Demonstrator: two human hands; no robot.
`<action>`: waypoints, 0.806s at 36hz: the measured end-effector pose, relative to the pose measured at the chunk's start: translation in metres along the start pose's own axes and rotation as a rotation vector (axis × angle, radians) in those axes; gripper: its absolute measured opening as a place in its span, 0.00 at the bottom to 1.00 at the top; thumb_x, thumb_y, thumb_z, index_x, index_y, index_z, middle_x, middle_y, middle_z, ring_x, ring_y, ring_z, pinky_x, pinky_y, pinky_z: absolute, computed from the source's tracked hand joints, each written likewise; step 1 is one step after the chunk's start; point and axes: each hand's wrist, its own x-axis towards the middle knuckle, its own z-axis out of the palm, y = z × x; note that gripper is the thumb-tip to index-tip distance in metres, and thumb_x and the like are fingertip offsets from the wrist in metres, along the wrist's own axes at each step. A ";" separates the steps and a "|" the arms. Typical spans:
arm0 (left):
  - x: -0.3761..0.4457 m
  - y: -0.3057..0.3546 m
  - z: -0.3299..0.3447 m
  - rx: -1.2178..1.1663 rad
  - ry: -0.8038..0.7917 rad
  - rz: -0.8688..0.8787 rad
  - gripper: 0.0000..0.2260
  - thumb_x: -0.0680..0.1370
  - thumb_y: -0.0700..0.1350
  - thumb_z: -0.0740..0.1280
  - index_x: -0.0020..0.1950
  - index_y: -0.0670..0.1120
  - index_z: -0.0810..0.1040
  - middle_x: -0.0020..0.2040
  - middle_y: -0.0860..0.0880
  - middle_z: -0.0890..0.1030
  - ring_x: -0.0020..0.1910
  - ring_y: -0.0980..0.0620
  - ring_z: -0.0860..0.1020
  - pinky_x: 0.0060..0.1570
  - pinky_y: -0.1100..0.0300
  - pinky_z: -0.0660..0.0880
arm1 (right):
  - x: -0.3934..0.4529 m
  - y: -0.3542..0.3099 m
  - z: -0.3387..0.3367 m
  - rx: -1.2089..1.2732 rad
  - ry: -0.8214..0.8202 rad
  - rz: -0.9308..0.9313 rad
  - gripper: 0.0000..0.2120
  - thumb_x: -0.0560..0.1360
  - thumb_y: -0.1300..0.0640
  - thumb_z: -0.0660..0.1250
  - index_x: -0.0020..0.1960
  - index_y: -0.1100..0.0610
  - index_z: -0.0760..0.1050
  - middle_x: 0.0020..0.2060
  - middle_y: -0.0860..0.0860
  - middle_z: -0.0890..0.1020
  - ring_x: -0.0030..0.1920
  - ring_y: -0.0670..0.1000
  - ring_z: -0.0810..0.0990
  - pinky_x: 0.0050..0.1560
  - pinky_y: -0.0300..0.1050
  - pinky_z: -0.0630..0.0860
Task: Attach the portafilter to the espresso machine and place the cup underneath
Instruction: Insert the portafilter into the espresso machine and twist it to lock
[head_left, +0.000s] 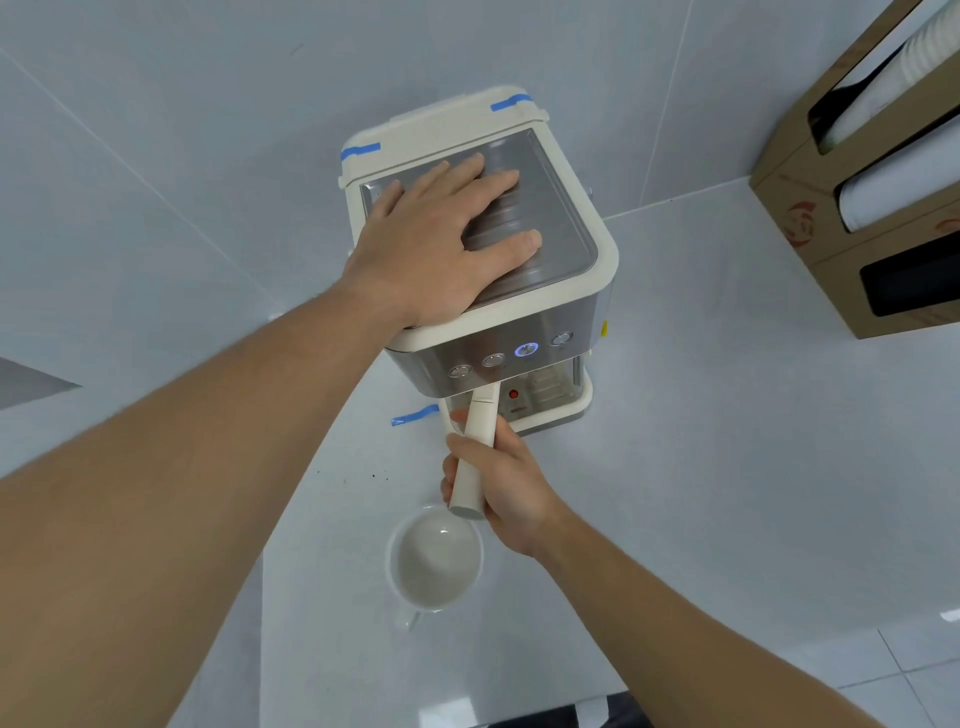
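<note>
A cream and steel espresso machine (550, 332) stands on the white counter against the tiled wall. My left hand (441, 244) lies flat on its metal top, fingers spread, holding nothing. My right hand (501, 480) grips the cream handle of the portafilter (475, 457), which points toward me. The portafilter's head is hidden under the machine's front. A white cup (435, 564) sits empty on the counter in front of the machine, just below my right hand.
A cardboard cup dispenser (857, 208) with stacked paper cups stands at the right against the wall. Blue tape marks (413, 415) the counter beside the machine's base. A few dark specks lie on the counter left of the cup. One button glows blue on the front panel.
</note>
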 end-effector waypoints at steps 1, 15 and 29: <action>0.000 0.000 0.000 -0.001 -0.003 0.002 0.32 0.72 0.71 0.53 0.76 0.63 0.61 0.80 0.55 0.58 0.79 0.53 0.54 0.76 0.44 0.47 | 0.001 0.000 0.001 -0.005 0.016 0.009 0.14 0.76 0.64 0.68 0.59 0.54 0.73 0.29 0.54 0.76 0.28 0.53 0.75 0.32 0.47 0.78; 0.001 -0.002 0.000 0.012 -0.007 0.003 0.33 0.72 0.72 0.52 0.76 0.64 0.60 0.80 0.56 0.58 0.79 0.54 0.53 0.76 0.44 0.48 | -0.001 -0.004 -0.003 -0.141 0.100 0.008 0.08 0.74 0.67 0.62 0.47 0.56 0.69 0.26 0.53 0.73 0.24 0.54 0.71 0.25 0.44 0.72; 0.000 -0.004 -0.001 0.006 -0.037 0.013 0.33 0.72 0.72 0.51 0.76 0.64 0.59 0.80 0.57 0.56 0.79 0.53 0.51 0.76 0.45 0.45 | -0.009 -0.035 -0.034 -0.289 -0.056 0.136 0.07 0.73 0.67 0.62 0.50 0.58 0.69 0.25 0.54 0.75 0.24 0.55 0.75 0.26 0.45 0.74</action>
